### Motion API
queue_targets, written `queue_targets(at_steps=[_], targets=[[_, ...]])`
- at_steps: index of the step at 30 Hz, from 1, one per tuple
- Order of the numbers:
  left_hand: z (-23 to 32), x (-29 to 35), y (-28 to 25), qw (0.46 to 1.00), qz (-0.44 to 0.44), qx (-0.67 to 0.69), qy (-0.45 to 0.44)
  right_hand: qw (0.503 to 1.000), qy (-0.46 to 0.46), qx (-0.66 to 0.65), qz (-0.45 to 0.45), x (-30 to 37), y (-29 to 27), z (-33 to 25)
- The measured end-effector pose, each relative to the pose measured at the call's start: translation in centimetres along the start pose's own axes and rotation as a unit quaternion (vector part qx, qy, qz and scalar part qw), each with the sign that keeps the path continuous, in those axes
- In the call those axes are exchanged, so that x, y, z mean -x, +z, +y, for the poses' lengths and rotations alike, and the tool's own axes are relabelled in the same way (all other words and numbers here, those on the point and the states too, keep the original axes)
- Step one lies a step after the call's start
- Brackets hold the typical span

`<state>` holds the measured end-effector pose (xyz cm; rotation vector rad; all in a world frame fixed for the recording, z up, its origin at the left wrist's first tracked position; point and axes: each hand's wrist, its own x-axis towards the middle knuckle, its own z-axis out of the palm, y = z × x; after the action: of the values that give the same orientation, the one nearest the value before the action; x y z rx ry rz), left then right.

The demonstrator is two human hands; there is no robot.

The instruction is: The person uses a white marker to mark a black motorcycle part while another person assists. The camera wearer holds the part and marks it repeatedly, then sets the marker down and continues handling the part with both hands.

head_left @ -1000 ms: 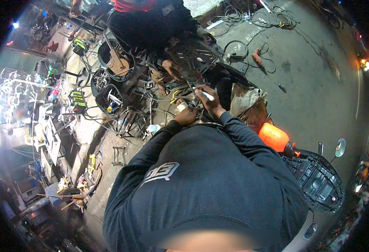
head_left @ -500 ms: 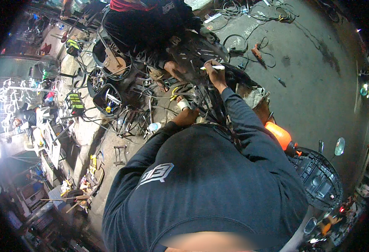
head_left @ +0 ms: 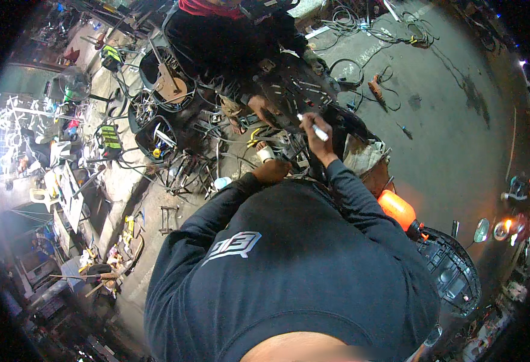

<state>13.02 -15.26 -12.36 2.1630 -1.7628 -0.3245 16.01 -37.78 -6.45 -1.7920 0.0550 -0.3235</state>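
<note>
In my right hand [head_left: 321, 143] is a white marker pen [head_left: 320, 132], tilted, with its narrow end toward the dark metal framework [head_left: 301, 90] ahead of me. My left hand [head_left: 272, 171] is closed at the near edge of that framework. Its fingertips are hidden, so I cannot make out what it grips. Just beyond it is a white wrap [head_left: 265, 152] around what looks like a foot. Across from me, a person in dark clothing [head_left: 229, 48] leans in. One of that person's hands [head_left: 262, 108] rests at the left side of the framework.
Black tubs [head_left: 157, 134] of tools and metal parts stand to the left, beside green-and-black boxes [head_left: 109, 137]. An orange container [head_left: 397, 209] and a black plastic tray-like part [head_left: 449, 265] lie at right. An orange power tool [head_left: 376, 90] and cables [head_left: 352, 24] lie on the floor.
My right hand has drawn back toward me, and the pen has turned from nearly level to a slant. My left hand stays about where it was. A lit vehicle shows at far right.
</note>
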Motion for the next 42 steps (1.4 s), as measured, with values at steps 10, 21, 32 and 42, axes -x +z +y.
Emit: queue_targets(at_steps=[10, 21, 32, 42], targets=[[3.2, -0.9, -0.6, 0.992, -0.027, 0.052, -0.115, 0.997, 0.04, -0.014, -0.063, 3.3, -2.4, 0.6], [3.8, 0.0, 2.0, 0.993, 0.051, -0.022, -0.102, 0.987, 0.101, -0.128, -0.012, -2.1, -2.4, 2.9], [4.3, 0.1, 0.5, 0.897, 0.102, 0.338, -0.267, 0.995, -0.069, 0.043, -0.06, -8.5, 2.6, 10.1], [5.1, -0.8, 0.3, 0.876, 0.249, 0.318, -0.265, 0.979, -0.057, 0.15, -0.127, -8.1, 2.0, 8.6]])
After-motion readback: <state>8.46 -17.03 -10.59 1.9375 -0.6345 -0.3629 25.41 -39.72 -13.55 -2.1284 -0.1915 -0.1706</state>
